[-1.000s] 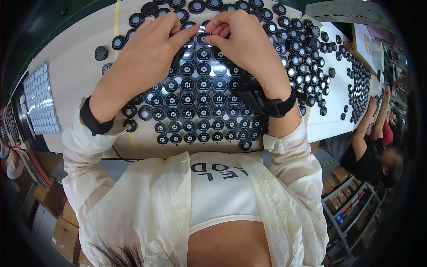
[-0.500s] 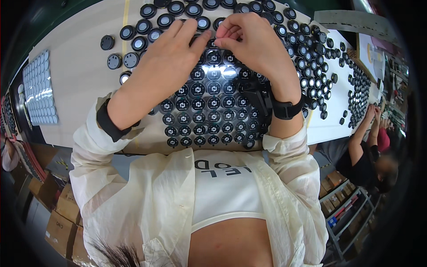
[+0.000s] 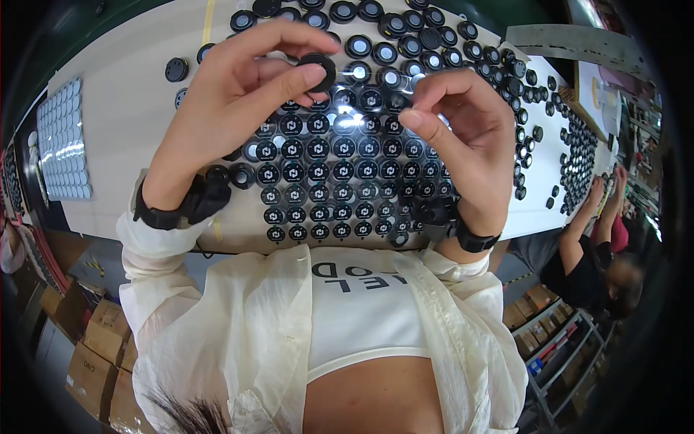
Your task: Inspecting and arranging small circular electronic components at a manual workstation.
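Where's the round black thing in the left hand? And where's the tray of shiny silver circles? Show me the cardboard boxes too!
Black round cap (image 3: 318, 69), head view, on its dark rim.
Tray of silver discs (image 3: 61, 145), head view, mid-tray.
Cardboard boxes (image 3: 97, 336), head view, on one box's top.

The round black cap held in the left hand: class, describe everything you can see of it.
The round black cap is a small disc with a dark, matt, plastic-looking rim. The left hand pinches it between thumb and fingers, lifted above the table and tilted, so its face is mostly hidden. It hangs over the rows of similar caps laid out in a grid, apart from them. The right hand is beside it, not touching it.
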